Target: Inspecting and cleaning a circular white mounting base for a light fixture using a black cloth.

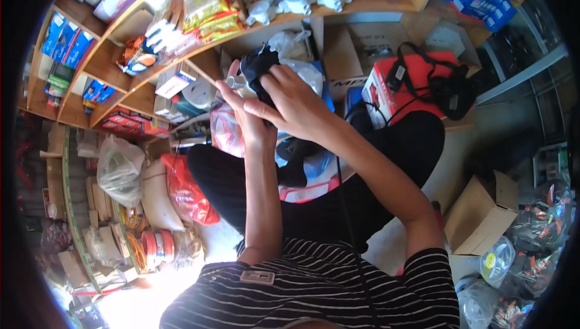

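Observation:
Both of my hands are together in the upper middle, above my lap. My right hand point(296, 99) comes in from the right, with its fingers closed on a crumpled black cloth point(258, 66). Beside the cloth, my left hand point(249, 117) is raised around a white, rounded, shiny piece point(238, 82). Most of that piece is hidden by my fingers and the cloth, so its exact kind does not show. The cloth lies against it, and the right thumb reaches toward my left palm.
Wooden shelves point(90, 66) with boxed and bagged goods curve ahead and left. White plastic fittings point(296, 1) stand on a ledge. A red box point(386, 81) bears a black strap point(450, 90). At right sits an open cardboard box point(483, 220); a red bag point(188, 193) lies left of my knee.

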`<state>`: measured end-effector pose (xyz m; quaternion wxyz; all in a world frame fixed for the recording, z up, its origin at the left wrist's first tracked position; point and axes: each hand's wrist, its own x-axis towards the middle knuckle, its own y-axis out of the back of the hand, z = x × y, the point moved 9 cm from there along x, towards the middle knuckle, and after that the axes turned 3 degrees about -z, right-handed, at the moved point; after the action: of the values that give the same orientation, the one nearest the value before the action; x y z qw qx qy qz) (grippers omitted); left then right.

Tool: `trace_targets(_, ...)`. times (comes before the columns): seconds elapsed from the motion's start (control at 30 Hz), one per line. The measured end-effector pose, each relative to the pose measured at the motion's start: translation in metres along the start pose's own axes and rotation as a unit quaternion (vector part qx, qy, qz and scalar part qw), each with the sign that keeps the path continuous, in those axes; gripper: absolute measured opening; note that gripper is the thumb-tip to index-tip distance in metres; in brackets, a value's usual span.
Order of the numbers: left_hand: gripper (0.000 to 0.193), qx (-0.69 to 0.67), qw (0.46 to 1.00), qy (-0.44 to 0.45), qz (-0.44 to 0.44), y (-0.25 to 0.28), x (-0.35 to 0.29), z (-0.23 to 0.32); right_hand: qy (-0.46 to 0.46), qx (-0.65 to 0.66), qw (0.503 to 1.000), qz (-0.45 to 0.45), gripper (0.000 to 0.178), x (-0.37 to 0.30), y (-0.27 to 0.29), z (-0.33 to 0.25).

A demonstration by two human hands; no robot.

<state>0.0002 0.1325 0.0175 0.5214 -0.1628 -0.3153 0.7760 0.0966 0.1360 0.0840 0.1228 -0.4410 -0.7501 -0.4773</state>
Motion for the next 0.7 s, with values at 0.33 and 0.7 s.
trace_targets(0.33, 0.077, 0.371, 0.900, -0.211, -0.084, -0.032, -0.022, 0.032, -0.292, 0.207, 0.927, 0.114, 0.056, -0.020, 0.007, 0.053)
trace_targets(0.7, 0.044, -0.129, 0.984, 0.120, -0.033, -0.014, -0.020, -0.026, -0.033, 0.050, 0.986, 0.155, 0.016, -0.007, 0.028, 0.014)
